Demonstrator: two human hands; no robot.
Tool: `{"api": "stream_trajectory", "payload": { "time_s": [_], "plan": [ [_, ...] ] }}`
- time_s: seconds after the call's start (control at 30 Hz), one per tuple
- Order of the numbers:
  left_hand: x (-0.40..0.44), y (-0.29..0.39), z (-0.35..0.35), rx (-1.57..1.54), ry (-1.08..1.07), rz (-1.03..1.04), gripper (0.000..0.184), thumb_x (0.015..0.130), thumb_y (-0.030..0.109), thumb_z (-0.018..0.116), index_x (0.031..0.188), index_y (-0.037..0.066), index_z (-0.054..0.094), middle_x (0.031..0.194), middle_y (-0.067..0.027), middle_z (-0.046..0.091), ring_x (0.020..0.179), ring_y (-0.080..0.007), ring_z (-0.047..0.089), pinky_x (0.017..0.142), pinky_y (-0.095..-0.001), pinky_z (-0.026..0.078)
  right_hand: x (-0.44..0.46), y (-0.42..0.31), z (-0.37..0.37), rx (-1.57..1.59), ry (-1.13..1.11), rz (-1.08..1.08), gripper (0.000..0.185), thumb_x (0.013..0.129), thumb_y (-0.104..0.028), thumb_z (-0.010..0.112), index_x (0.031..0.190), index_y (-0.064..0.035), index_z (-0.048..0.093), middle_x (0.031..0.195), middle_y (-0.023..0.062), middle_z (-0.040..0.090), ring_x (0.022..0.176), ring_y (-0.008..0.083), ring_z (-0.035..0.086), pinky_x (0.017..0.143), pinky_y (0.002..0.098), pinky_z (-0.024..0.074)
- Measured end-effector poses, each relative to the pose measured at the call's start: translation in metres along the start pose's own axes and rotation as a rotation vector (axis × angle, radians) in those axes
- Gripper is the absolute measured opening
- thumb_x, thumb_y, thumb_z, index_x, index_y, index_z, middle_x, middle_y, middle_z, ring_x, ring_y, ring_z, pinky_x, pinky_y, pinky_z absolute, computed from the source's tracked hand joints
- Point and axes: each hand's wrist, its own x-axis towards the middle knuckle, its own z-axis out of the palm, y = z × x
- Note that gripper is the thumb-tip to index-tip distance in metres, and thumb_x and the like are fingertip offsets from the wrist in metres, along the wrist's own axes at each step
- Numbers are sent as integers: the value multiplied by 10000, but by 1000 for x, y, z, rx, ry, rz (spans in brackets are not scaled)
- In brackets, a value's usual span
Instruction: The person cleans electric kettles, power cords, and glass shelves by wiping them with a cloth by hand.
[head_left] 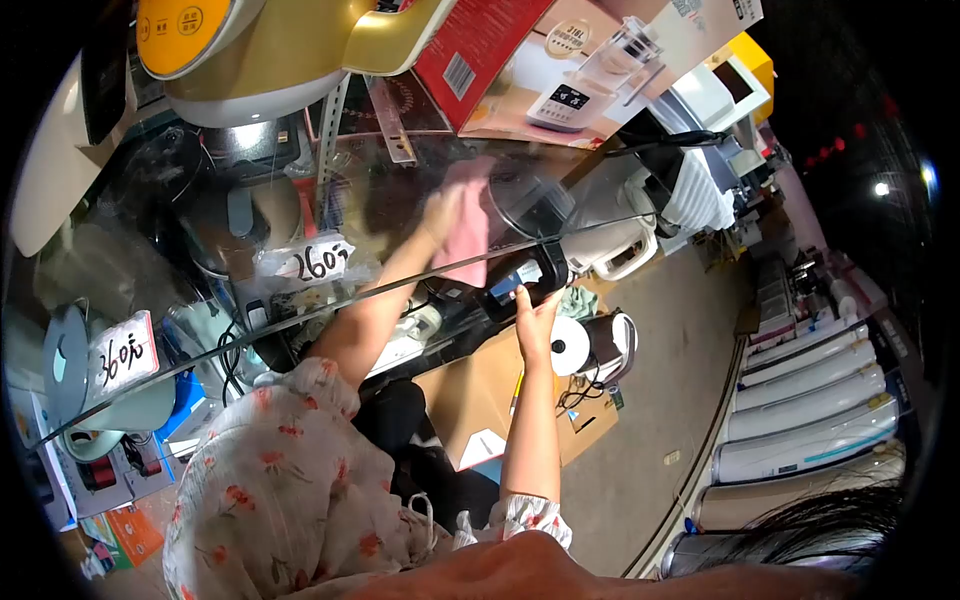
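Note:
My left hand (446, 212), blurred by motion, is closed on a pink cloth (466, 240). Both appear through the glass shelf (370, 180), and the cloth hangs down toward the shelf's front edge. My right hand (537, 318) grips a black appliance (515, 278) with a glossy panel, its thumb on the near side. Just beyond that appliance, a clear, dark-bottomed container (540, 205) shows through the glass. Whether the two are one piece I cannot tell.
Above are a boxed appliance (600, 70) and a yellow-and-white appliance (250, 60). Price tags (318, 260) sit at the left. Below lie a cardboard box (480, 390) and a corded appliance (608, 350). Several white cylindrical units (800, 440) line the right side.

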Motion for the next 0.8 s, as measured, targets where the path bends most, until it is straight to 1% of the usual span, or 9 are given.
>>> {"api": "stream_trajectory", "payload": {
  "time_s": [0.1, 0.17, 0.33, 0.43, 0.5, 0.57, 0.67, 0.77, 0.8],
  "plan": [
    [11, -6, 11, 33, 13, -21, 549, 874, 539, 461, 1123, 66, 584, 920, -47, 586, 825, -166, 551, 697, -342, 470, 2, 0, 2, -81, 28, -19, 762, 832, -117, 633, 1380, 80, 143, 1290, 249, 451, 1198, 310, 454, 1007, 348, 331],
    [18, -66, -8, -34, -50, -6, 720, 848, 657, 400, 1061, -1, 601, 933, -150, 634, 790, -241, 621, 632, -325, 492, 4, -2, 4, -86, 15, -1, 785, 831, -131, 636, 1390, 74, 125, 1294, 259, 447, 1207, 326, 450, 1008, 350, 334],
    [-58, -87, -2, 78, 199, -310, 505, 900, 433, 444, 1107, -19, 534, 1062, -241, 524, 1017, -293, 518, 814, -406, 429, 7, 11, 4, -43, -14, 94, 791, 839, -128, 627, 1389, 88, 102, 1296, 242, 440, 1196, 294, 448, 1016, 343, 322],
    [-108, -137, 54, 505, 388, 361, 501, 845, 307, 528, 1180, -61, 475, 1268, -296, 384, 1209, -366, 377, 964, -448, 348, 5, -1, 5, -45, -6, -15, 787, 837, -111, 623, 1390, 83, 98, 1308, 225, 423, 1201, 285, 435, 1020, 348, 318],
    [-126, -138, 76, 870, 253, 703, 509, 795, 224, 561, 1206, -60, 466, 1313, -251, 369, 1190, -428, 367, 961, -460, 369, 0, -19, 4, -20, -17, -37, 780, 833, -103, 622, 1386, 87, 105, 1312, 221, 410, 1207, 289, 426, 1028, 353, 309],
    [-124, -138, 82, 855, 208, 612, 446, 735, 151, 606, 1138, -20, 517, 1237, -188, 423, 1123, -401, 413, 939, -455, 394, 1, -14, 0, 61, -55, -38, 781, 830, -114, 627, 1377, 105, 113, 1322, 238, 400, 1223, 302, 414, 1040, 355, 295],
    [-127, -138, 56, 1025, 130, 602, 290, 734, 144, 599, 991, 14, 561, 1117, -145, 473, 1031, -333, 474, 873, -417, 433, 0, -20, 1, -200, 2, -69, 785, 829, -130, 636, 1368, 121, 122, 1339, 254, 383, 1238, 317, 402, 1046, 361, 287],
    [-135, -154, 32, 1043, 207, 422, 269, 775, 163, 578, 996, 10, 574, 1162, -166, 484, 1078, -355, 464, 904, -416, 422, 8, 9, 0, -84, -32, 45, 801, 828, -144, 646, 1368, 126, 119, 1349, 268, 370, 1255, 326, 385, 1053, 362, 277],
    [-135, -155, 25, 1048, 236, 367, 284, 794, 204, 582, 997, 6, 571, 1144, -193, 511, 1064, -370, 496, 887, -427, 436, 8, 13, 1, -78, 4, 11, 677, 834, 6, 597, 1386, -65, 212, 1255, 106, 456, 1129, 200, 456, 978, 305, 349]
  ]
}}
